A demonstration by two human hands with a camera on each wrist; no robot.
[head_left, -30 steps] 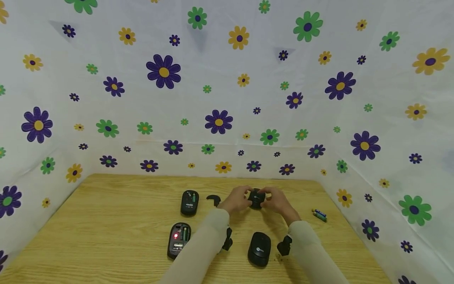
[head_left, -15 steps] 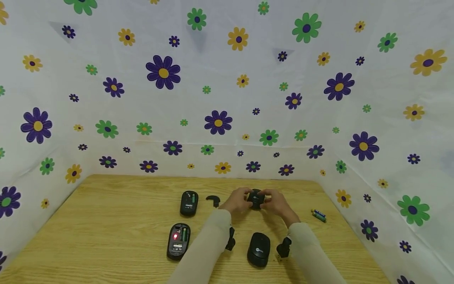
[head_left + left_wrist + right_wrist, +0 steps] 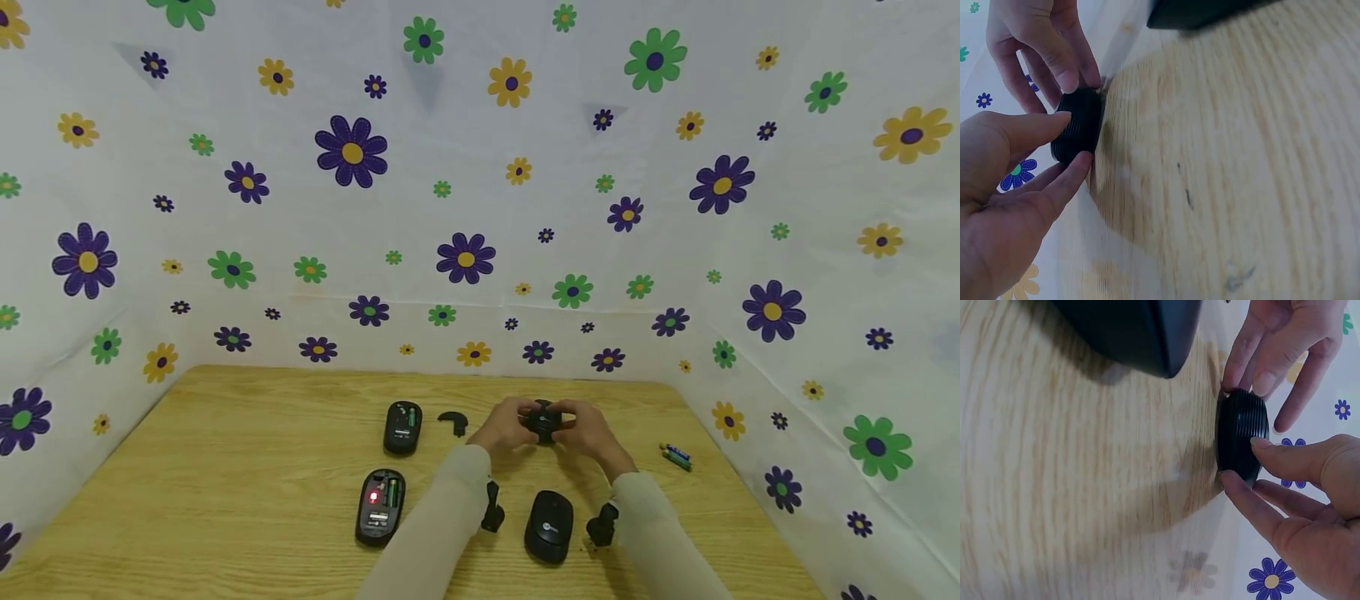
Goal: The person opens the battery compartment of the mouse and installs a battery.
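Mouse [image 3: 545,425] right of centre, lower half of frame, long axis up-frame; left hand [image 3: 507,425] and right hand [image 3: 588,428] equally near, pinching opposite sides.

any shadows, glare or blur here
Head: a red light glows on the nearer upturned mouse. Left wrist: soft shadow on the wooden table; dark shape at the top edge, slightly soft. Right wrist: shadow beside the held mouse; faint, seemingly reflected flower.

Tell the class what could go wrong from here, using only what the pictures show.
The fingers pinching the rounded mouse might slip. The loose batteries, lying side by side, could roll if bumped. The small cover lies near the left hand, which might knock it.
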